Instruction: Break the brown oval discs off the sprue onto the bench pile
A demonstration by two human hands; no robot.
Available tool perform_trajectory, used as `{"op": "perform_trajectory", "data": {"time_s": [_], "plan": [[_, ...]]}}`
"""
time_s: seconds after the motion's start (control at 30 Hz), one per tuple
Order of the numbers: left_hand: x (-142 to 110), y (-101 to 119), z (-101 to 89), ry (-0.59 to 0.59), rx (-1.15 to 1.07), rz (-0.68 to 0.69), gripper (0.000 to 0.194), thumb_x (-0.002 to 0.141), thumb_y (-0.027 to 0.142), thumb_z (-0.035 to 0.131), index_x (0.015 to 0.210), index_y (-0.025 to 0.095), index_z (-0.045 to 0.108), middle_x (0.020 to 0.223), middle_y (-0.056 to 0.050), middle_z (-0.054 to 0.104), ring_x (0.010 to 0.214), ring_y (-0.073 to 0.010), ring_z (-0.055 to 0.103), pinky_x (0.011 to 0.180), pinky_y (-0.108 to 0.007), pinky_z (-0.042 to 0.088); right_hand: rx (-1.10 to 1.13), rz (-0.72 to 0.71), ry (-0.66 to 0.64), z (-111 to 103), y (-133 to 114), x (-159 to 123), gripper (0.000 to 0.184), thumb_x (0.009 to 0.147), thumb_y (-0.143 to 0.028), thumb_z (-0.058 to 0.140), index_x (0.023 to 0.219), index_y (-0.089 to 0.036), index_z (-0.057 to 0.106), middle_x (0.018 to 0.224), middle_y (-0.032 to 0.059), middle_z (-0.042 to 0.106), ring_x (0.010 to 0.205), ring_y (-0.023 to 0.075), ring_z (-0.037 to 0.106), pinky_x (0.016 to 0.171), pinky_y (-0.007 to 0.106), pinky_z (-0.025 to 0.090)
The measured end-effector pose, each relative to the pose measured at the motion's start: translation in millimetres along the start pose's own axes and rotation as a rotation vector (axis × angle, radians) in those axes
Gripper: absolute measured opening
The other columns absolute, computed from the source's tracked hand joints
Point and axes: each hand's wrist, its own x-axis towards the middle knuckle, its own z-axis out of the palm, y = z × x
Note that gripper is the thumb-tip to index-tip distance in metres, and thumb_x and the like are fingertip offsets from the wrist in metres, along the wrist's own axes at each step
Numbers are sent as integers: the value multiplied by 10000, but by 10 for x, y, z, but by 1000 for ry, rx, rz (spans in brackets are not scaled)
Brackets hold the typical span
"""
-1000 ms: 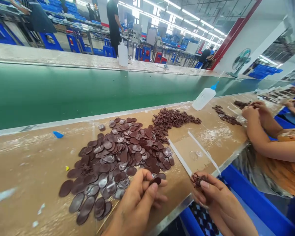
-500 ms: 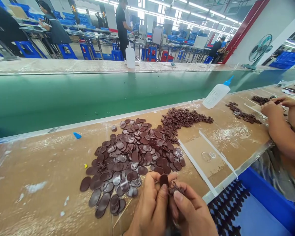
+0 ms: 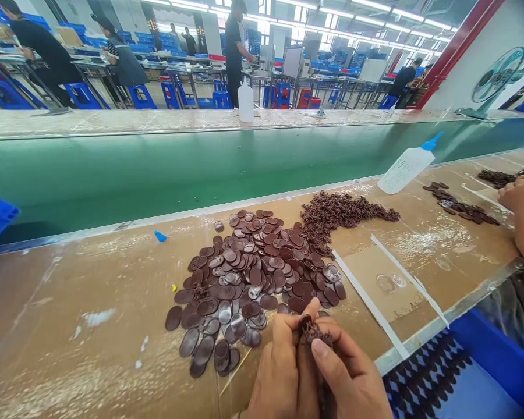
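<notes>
Pinching a brown oval disc w/ left hand fingers closed on it, at near edge of table. Pressing small brown ring parts against it w/ right hand, fingers curled shut round them. Sitting just below big disc pile; ring heap beyond.

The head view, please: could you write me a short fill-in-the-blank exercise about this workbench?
1. The brown oval discs lie in a heap on the ____.
2. The squeeze bottle lying by the belt has a ____ cap.
3. Both hands, left and right, meet at a small ____ piece.
Missing words: table; blue; brown
</notes>
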Motion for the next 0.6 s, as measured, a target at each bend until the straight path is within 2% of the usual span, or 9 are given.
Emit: {"op": "perform_trajectory", "data": {"time_s": [0.07, 0.17, 0.23, 0.37, 0.47, 0.6], "plan": [[-2, -23, 10, -8, 4, -14, 408, 960, 530, 400, 1259, 293, 544, 1260, -35, 714, 867, -169, 683, 1090, -371, 447, -15, 3, -2, -10, 16, -7, 246, 741, -478, 835, 812, -255, 760, 826, 19, 665, 864, 197, 599, 883, 290, 462], [-1, -73, 37, 13, 39, -35, 434, 934, 517, 443, 1273, 271, 559, 1170, -60, 747, 872, -209, 695, 1103, -433, 432, -22, -26, 4, -8, 44, -16, 246, 744, -483, 831, 813, -255, 767, 819, 21, 652, 857, 198, 592, 874, 289, 465], [1, -104, 62, 37, 60, -42, 380, 924, 469, 490, 1240, 276, 577, 1249, -59, 723, 915, -220, 706, 1102, -454, 430, -19, -41, 27, -3, 63, -25, 262, 733, -484, 838, 811, -243, 774, 840, 31, 637, 871, 207, 586, 878, 295, 468], [1, -121, 79, 45, 63, 50, 295, 942, 420, 531, 1221, 328, 557, 1433, -10, 607, 1117, -235, 681, 1029, -440, 493, -9, -8, 52, 5, 78, -45, 290, 716, -487, 850, 827, -227, 788, 841, 40, 608, 840, 211, 577, 839, 301, 482], [-11, -89, 48, 23, 87, 96, 377, 967, 422, 518, 1340, 374, 490, 1442, -4, 597, 1162, -238, 667, 1003, -433, 505, 16, 4, 41, 6, 58, -52, 269, 707, -465, 862, 808, -227, 784, 833, 38, 596, 834, 213, 581, 823, 298, 486], [-39, -25, 0, 28, 143, 163, 434, 994, 399, 478, 1419, 432, 399, 1412, 18, 621, 1144, -201, 677, 986, -393, 512, 33, 39, 40, 6, 16, -57, 273, 683, -461, 883, 768, -221, 786, 815, 35, 599, 820, 201, 571, 816, 283, 490]]}}
